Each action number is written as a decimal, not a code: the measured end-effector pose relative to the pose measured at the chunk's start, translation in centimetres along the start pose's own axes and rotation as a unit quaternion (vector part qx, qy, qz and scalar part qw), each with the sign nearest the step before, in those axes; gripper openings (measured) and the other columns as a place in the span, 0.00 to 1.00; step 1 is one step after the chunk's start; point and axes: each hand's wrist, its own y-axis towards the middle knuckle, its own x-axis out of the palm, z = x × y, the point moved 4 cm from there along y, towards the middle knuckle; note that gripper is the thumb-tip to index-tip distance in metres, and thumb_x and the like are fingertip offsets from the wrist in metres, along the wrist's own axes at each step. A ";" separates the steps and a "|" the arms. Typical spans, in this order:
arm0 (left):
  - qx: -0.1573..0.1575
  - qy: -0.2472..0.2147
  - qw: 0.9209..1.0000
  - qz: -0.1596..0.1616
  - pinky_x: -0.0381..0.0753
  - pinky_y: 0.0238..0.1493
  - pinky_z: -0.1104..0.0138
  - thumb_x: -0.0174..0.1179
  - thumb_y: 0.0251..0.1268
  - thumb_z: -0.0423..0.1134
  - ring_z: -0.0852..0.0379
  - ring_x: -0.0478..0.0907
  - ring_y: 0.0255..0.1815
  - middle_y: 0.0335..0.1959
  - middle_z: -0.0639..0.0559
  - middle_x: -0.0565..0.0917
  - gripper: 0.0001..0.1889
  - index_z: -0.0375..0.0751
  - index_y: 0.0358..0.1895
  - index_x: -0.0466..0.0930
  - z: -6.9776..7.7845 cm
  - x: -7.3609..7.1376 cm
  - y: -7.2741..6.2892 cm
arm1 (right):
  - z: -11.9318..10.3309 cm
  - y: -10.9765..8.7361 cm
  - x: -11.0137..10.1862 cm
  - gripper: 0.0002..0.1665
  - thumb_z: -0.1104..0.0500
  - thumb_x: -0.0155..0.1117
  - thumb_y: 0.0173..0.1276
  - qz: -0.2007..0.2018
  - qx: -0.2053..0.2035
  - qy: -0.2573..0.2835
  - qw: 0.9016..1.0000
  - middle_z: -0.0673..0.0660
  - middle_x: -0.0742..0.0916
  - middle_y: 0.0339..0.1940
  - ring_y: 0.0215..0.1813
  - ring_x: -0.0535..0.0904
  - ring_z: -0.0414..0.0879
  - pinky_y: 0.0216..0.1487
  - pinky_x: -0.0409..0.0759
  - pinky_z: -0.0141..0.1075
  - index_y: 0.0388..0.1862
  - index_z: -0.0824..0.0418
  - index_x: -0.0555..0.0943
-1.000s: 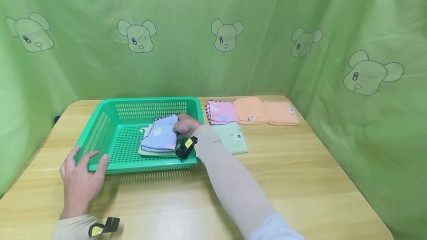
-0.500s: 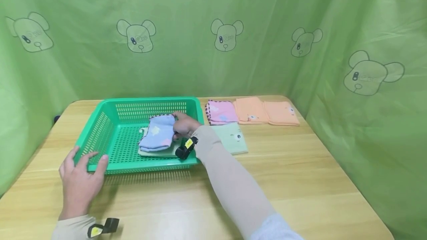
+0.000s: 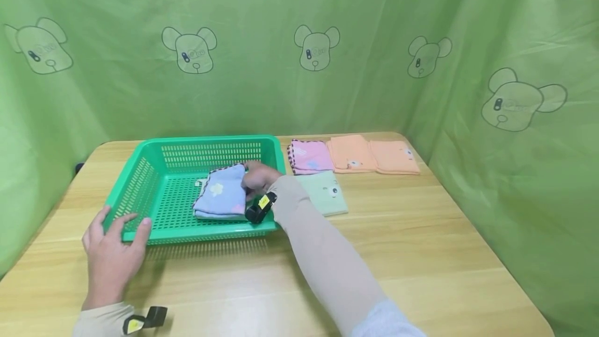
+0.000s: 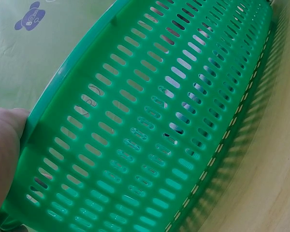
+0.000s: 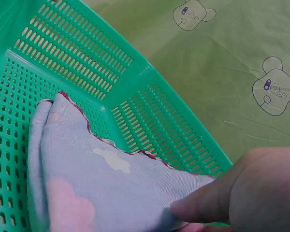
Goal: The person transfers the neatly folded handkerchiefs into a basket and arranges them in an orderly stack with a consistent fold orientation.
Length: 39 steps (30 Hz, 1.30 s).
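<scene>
A green plastic basket (image 3: pixel 196 233) with slotted walls stands on the table. My left hand (image 3: pixel 111 259) grips its near left corner, fingers bent over the rim; the left wrist view shows the basket's outer wall. My right hand (image 3: pixel 259 177) reaches inside and pinches the right edge of a folded blue handkerchief (image 3: pixel 217 194) with a dark checked border and flower prints. In the right wrist view the thumb (image 5: pixel 193 208) presses on top of the cloth. Beneath the handkerchief lies a pale green folded cloth (image 3: pixel 201 183), mostly covered.
Right of the basket, a pink folded handkerchief (image 3: pixel 310 158) and two orange ones (image 3: pixel 353 154) lie in a row along the back. A mint-green one (image 3: pixel 325 194) lies in front of the pink one. Green curtains (image 3: pixel 252 92) with bear-head prints surround the wooden table (image 3: pixel 398 264).
The blue handkerchief first shifted up and back in my right hand, then came down flatter over the pale green cloth. My left hand has stayed on the basket corner.
</scene>
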 end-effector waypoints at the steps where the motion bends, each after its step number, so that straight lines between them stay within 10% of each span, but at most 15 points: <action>1: 0.000 0.000 1.000 0.000 0.48 0.59 0.26 0.52 0.71 0.53 0.29 0.39 0.73 0.76 0.34 0.45 0.28 0.31 0.60 0.72 0.0 0.0 0.0 | 0.0 0.0 0.0 0.33 0.81 0.45 0.63 0.003 0.003 -0.005 1.000 0.67 0.77 0.46 0.40 0.80 0.58 0.35 0.85 0.43 0.68 0.71 0.60; 11: 0.004 -0.003 1.000 0.005 0.48 0.59 0.26 0.53 0.71 0.52 0.28 0.40 0.73 0.76 0.33 0.46 0.27 0.31 0.59 0.72 0.1 -0.1 0.0 | 0.2 -0.1 -0.5 0.34 0.76 0.51 0.64 0.058 0.011 -0.021 0.998 0.69 0.74 0.51 0.32 0.75 0.52 0.34 0.86 0.43 0.70 0.74 0.58; 23: 0.005 0.000 1.000 0.003 0.48 0.59 0.26 0.52 0.71 0.52 0.28 0.40 0.72 0.76 0.33 0.46 0.27 0.31 0.59 0.72 0.0 0.0 -0.1 | 0.0 -0.5 -0.6 0.39 0.67 0.57 0.69 0.098 0.019 0.028 0.995 0.69 0.67 0.65 0.60 0.70 0.62 0.50 0.82 0.50 0.74 0.70 0.51; 39: 0.004 -0.004 1.000 0.004 0.47 0.59 0.26 0.52 0.71 0.52 0.28 0.40 0.72 0.76 0.33 0.46 0.27 0.31 0.59 0.72 -0.1 0.0 0.0 | -0.2 -0.4 -0.6 0.40 0.64 0.58 0.70 0.143 0.010 0.013 0.990 0.65 0.62 0.72 0.67 0.66 0.61 0.59 0.75 0.53 0.74 0.68 0.51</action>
